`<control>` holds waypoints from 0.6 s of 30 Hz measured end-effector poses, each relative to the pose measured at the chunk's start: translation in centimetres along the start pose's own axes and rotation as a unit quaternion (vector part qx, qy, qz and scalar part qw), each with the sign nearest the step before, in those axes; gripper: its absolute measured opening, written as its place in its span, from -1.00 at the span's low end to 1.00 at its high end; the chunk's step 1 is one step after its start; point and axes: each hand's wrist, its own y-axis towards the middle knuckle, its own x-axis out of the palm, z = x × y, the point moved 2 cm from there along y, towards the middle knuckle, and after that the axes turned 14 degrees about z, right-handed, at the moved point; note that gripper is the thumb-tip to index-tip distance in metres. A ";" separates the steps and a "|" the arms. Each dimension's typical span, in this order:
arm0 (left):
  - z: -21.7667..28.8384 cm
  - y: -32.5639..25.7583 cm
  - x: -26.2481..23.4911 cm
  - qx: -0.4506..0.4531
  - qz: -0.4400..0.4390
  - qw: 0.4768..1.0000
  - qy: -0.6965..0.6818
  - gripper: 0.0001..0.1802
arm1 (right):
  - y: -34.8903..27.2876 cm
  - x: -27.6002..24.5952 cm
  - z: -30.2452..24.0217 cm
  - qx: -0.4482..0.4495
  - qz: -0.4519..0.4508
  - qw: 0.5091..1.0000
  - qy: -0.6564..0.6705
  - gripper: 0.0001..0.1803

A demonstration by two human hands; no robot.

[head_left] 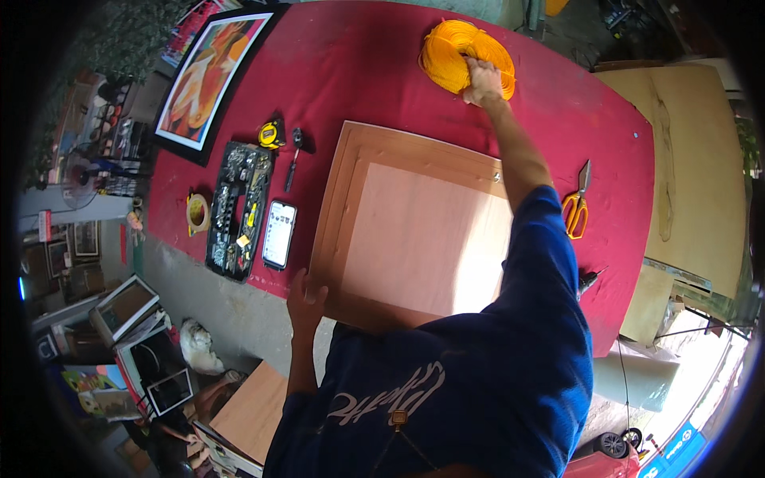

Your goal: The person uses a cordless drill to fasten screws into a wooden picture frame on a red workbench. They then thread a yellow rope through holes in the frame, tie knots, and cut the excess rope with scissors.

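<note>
At the far side of the red-covered table [319,72], my right hand [483,82] reaches out and grips the inner edge of a coil of orange-yellow cord [446,60]. A picture frame lying back side up, with brown tape around its wooden backing board [414,231], sits directly in front of me. A small metal fitting [496,177] is on its right side. My left hand [307,301] is by the frame's near left corner, thumb and fingers apart; whether it touches the frame I cannot tell. Orange-handled scissors [577,209] lie right of the frame.
Left of the frame are a phone [279,233], a screwdriver [292,169], a tape measure [272,134], a black tray of small hardware [239,207] and a tape roll [198,214]. A framed colourful picture [211,84] lies far left. A dark-tipped tool [590,280] rests near my right side.
</note>
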 end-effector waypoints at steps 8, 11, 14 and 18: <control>10.3 3.0 1.4 0.222 0.059 0.972 -0.042 -0.45 | -15.5 -14.4 -5.8 -0.041 -0.099 0.950 0.293 0.00; 16.2 3.6 3.4 0.365 0.067 0.927 -0.055 -0.60 | -23.7 -16.7 -9.0 -0.054 -0.163 0.957 0.233 -0.03; 13.8 1.7 5.6 0.428 0.006 0.893 -0.138 -0.73 | -30.6 -15.8 -11.6 -0.084 -0.132 0.960 0.233 -0.08; 10.3 -1.4 5.7 0.481 -0.042 0.855 -0.189 -0.89 | -37.2 -13.8 -13.1 -0.063 -0.088 0.977 0.184 -0.16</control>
